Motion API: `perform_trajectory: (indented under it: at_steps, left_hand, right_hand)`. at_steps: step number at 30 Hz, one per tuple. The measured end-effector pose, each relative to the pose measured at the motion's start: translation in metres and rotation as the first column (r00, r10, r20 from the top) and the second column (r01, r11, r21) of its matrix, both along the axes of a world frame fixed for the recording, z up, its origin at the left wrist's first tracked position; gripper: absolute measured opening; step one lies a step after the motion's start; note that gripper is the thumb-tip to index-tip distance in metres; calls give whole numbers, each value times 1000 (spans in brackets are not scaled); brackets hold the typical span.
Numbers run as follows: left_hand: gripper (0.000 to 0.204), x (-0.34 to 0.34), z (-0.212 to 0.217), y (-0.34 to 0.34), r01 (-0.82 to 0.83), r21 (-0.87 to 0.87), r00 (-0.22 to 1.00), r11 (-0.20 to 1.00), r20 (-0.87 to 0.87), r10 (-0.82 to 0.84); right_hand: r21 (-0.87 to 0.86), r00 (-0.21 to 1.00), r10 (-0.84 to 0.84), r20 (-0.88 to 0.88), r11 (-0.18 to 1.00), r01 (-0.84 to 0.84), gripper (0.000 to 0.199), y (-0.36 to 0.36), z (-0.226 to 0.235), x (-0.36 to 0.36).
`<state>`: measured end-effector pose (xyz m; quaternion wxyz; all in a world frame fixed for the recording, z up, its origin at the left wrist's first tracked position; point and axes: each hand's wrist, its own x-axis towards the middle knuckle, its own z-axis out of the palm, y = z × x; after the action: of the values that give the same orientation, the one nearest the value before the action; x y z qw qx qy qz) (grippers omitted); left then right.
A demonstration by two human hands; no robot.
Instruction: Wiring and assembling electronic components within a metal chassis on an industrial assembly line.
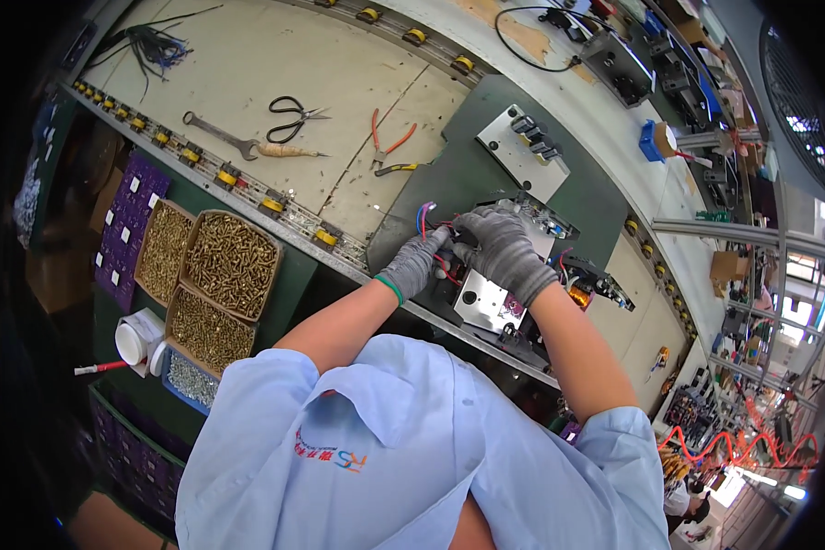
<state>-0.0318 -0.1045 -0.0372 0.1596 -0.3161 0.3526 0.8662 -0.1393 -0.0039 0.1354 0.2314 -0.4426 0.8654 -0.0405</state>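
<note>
Beside the silver-plated unit (486, 301), coloured wires (423, 218) were pinched by the fingers of the left hand (416, 263), presumably for steadiness, while the right hand (504, 246) was curled over the unit, its fingers' grip hidden.

Open bench surface (257, 55) beyond black scissors (301, 116) — wrench (218, 133) and orange-handled pliers (381, 156) as nearer obstacles

Chassis (488, 301) on board (599, 174); pliers (379, 156), scissors (309, 115), wrench (220, 135) left of board; parts boxes (218, 303) left, nearer person.
</note>
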Motion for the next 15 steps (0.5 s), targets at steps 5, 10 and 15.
perform_trajectory:
  at_steps: [5,10,15]
  left_hand:
    - [38,39,-8,-38,-76,-39,997,996,-12,76]
    - [48,81,20,-44,129,-203,982,971,-111,-153]
    - [60,80,66,-26,-19,-592,934,806,-297,-197]
  right_hand:
    - [180,972,215,91,957,-229,42,-29,-31,-5]
    - [515,940,255,225,788,-337,46,-50,-67,-14]
    - [279,967,223,-125,943,-181,27,-46,-53,-10]
